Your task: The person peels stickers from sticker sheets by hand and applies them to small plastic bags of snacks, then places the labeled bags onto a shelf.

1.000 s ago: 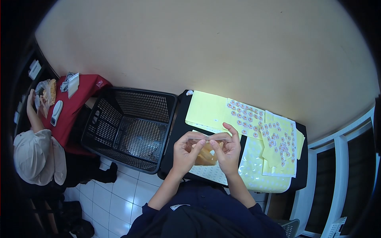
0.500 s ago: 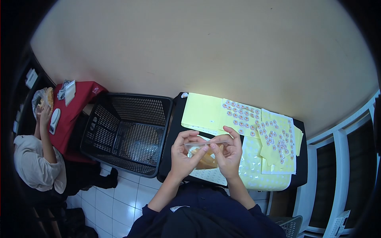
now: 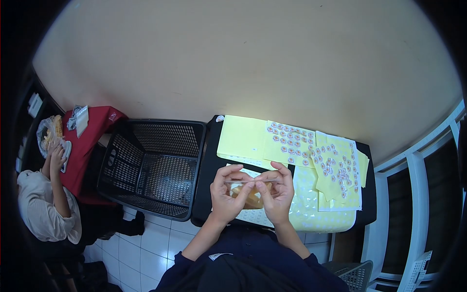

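A small clear zip bag (image 3: 254, 199) with yellowish-brown contents hangs between my hands above the table; I cannot make out what the contents are. My left hand (image 3: 226, 198) pinches the bag's top edge between thumb and fingers. Gripping that same edge from the other side is my right hand (image 3: 278, 198), its thumb tip close to the left one. Beyond the hands lie a plain yellow sheet (image 3: 242, 138) and a yellow sheet with rows of small round stickers (image 3: 290, 144). More sticker sheets (image 3: 343, 170) overlap at the right.
A large black plastic basket (image 3: 168, 175) stands left of the black-covered table (image 3: 202, 197). Further left, a co-worker (image 3: 48, 207) handles things beside a red-covered table (image 3: 92, 146) with a white scale (image 3: 66, 155) and a plastic bag (image 3: 47, 134). A wall runs behind.
My thumbs have come closer together along the bag's top edge. The co-worker's hands have moved nearer the scale. The view has shifted slightly.
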A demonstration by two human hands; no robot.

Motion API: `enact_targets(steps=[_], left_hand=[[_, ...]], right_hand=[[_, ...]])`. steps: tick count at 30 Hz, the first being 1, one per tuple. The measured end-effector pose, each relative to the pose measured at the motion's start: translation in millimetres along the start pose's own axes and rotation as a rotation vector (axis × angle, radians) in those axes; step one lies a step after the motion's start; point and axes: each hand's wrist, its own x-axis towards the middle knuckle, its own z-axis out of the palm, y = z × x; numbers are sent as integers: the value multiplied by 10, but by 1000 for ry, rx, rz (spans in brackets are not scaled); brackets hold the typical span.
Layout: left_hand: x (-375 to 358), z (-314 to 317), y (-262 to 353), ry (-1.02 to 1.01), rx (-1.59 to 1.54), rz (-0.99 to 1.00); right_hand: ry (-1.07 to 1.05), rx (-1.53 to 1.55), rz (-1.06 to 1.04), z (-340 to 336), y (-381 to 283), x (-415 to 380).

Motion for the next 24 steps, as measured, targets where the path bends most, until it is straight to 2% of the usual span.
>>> enact_targets(steps=[13, 21, 24], left_hand=[[-6, 2, -70, 36, 59, 71], [4, 31, -124, 44, -47, -4], [31, 29, -75, 53, -65, -69]], right_hand=[[16, -25, 5, 8, 30, -3], [12, -44, -28, 2, 80, 21], [40, 46, -28, 40, 39, 47]])
